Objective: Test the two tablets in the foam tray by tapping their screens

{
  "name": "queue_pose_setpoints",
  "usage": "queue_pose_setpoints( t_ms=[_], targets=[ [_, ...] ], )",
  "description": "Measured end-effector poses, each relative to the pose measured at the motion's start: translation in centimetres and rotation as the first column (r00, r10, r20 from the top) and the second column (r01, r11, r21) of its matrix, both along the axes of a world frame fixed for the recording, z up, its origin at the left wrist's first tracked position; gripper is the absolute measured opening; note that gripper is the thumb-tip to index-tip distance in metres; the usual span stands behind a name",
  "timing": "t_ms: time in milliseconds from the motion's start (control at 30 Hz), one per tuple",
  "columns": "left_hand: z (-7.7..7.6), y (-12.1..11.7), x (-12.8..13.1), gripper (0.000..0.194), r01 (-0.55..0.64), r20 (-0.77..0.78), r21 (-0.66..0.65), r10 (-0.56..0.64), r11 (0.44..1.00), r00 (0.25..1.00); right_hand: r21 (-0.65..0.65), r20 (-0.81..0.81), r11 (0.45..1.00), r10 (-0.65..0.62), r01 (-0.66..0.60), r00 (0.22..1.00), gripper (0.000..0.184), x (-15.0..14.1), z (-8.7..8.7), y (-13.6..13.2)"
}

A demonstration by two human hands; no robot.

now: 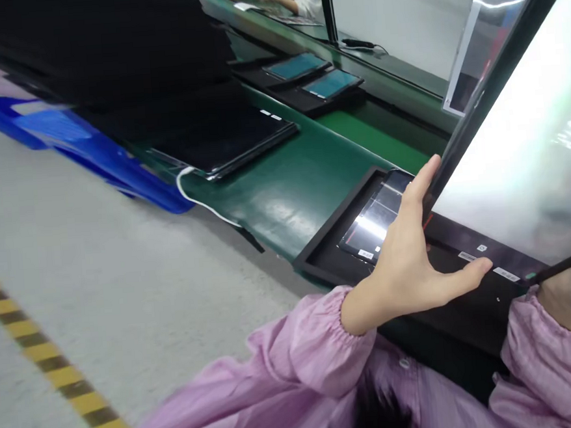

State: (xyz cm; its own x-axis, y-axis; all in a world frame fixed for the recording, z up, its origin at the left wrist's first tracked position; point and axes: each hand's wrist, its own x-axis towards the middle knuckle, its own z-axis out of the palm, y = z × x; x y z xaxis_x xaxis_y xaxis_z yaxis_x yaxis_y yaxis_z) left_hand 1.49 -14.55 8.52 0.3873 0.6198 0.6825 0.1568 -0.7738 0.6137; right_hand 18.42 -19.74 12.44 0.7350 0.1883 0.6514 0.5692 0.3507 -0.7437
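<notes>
Green conveyor belting (284, 201) is carrying a black tray (318, 264) holding a glass-faced screen (374, 217), with a large glowing display panel (515, 146) leaning up just above it. The left hand (406, 258) is spreading wide and gripping the panel's lower corner, a steadying hold. The right hand (565, 302) is reaching the panel's edge, its grip hard to tell at the frame's border. Two smaller screens (297, 66) are lying further along, and a blue plastic crate (90, 146) is sitting beside the belting.

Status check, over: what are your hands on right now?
Left hand gripping lit display panel by its dark edge. Right hand at view's edge, against the panel's edge. Below: black tray on green conveyor belt.
</notes>
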Motion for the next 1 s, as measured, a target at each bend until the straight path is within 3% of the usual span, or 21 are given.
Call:
queue_pose_setpoints(
  t_ms=[233,400,567,733,933,1000],
  targets=[
    [-0.5,-0.6,-0.4,0.102,-0.157,-0.071,0.012,0.158,0.987,0.985,-0.111,0.046,0.992,-0.057,0.062,0.997,0.067,-0.6,-0.1,-0.2],
    [-0.6,-0.4,-0.6,0.109,-0.125,-0.085,0.054,0.130,0.991,0.988,-0.029,0.017,0.996,0.088,-0.087,0.996,0.071,-1.0,0.5,0.0],
    [-0.7,-0.5,-0.4,0.097,-0.125,-0.058,0.018,0.126,0.992,0.990,0.005,0.005,0.993,0.117,-0.117,0.993,0.059,-1.0,0.2,0.0],
    [-0.7,-0.5,-0.4,0.102,-0.092,-0.052,-0.001,0.092,0.996,0.994,0.005,-0.017,0.989,0.146,-0.146,0.989,0.060,-0.9,0.3,0.1],
    [-0.9,-0.3,-0.3,0.096,-0.085,-0.022,0.000,0.085,0.996,0.996,0.039,-0.024,0.985,0.170,-0.169,0.985,0.057,-0.6,0.0,0.0],
    [-1.0,-0.1,-0.3,0.098,-0.051,-0.001,0.027,0.051,0.998,0.999,-0.026,-0.081,0.971,0.235,-0.238,0.969,0.062,0.5,-0.6,0.5]
  ],
)
